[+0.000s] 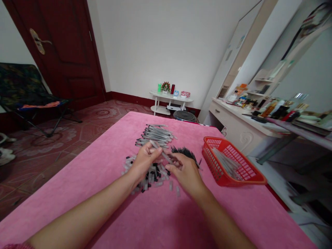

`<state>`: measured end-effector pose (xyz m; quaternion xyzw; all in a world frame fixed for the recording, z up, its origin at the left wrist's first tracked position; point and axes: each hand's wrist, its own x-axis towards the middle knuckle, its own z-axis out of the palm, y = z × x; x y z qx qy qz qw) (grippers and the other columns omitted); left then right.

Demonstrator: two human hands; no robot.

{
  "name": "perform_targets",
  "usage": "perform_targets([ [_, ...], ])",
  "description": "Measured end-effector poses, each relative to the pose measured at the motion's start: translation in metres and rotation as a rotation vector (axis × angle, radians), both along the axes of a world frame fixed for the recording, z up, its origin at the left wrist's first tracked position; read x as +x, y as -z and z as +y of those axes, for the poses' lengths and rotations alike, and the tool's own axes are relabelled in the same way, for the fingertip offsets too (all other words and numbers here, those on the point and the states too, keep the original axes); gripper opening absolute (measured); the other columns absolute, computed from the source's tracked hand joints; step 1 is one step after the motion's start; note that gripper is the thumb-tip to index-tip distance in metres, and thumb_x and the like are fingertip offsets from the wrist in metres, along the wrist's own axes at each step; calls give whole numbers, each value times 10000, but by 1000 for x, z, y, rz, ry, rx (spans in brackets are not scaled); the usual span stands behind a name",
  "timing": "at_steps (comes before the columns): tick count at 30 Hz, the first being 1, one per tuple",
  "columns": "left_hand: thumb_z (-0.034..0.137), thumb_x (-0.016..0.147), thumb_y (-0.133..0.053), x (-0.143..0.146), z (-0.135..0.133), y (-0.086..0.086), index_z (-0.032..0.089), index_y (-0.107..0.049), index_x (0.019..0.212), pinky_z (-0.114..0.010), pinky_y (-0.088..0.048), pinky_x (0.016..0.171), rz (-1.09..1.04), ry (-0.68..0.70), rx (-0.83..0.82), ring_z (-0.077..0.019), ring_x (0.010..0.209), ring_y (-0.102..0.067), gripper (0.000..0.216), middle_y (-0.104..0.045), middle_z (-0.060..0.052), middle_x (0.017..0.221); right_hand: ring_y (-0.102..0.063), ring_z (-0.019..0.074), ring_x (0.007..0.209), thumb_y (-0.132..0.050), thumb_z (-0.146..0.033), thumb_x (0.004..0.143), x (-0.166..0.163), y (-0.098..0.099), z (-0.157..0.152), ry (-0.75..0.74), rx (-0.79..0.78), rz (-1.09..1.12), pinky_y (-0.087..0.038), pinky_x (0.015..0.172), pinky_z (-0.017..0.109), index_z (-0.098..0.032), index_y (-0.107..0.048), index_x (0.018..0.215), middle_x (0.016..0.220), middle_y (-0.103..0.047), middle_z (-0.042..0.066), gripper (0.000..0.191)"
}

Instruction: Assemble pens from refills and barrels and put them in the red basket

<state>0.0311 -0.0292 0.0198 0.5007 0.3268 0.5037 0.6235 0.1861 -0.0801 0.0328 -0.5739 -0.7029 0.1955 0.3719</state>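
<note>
Now – L hand (147,155) pinching pen (166,157) | R hand (186,168) – fingers closed at nr end

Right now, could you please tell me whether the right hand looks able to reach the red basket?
Probably yes: the red basket stands close by, open-topped, with mostly pink cloth between, though the right hand is busy holding a pen barrel.
</note>
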Motion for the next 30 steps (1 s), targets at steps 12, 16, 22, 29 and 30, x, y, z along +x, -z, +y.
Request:
perform_targets([
  [12,261,782,-520,-50,64,40,218,-709,884,-330,-472,815,851,-113,564,-228,895,-625,219,-708,-53,920,-620,269,663,-555,-415,769,147,-55,5,680,-77,-571,-380,552,348,-246,-723,846,771,-693,118,251],
  [16,199,764,-510,-58,73,54,216,-715,938,-324,-471,797,981,-60,606,-217,859,-625,270,-712,-55,905,-638,321,733,-594,-471,752,170,-56,2,761,-146,-615,-397,578,400,-252,-723,895,863,-696,169,292],
  [22,165,758,-518,-58,72,56,233,-680,1048,-313,-439,844,1092,-83,698,-217,940,-602,339,-686,-65,993,-649,260,837,-587,-374,774,127,-47,11,508,-14,-446,-454,707,347,-195,-706,953,934,-707,112,280],
  [29,195,739,-576,-55,73,50,256,-673,1032,-299,-436,763,1232,-123,615,-227,899,-599,315,-668,-61,979,-638,204,767,-594,-307,769,72,-24,16,261,4,-405,-435,687,281,-166,-719,887,869,-708,89,222],
  [30,195,737,-581,-54,73,49,254,-674,1020,-300,-434,754,1244,-130,597,-227,888,-600,305,-665,-61,973,-636,197,759,-594,-300,769,66,-21,16,226,-4,-396,-433,681,273,-168,-718,891,864,-706,85,219],
])
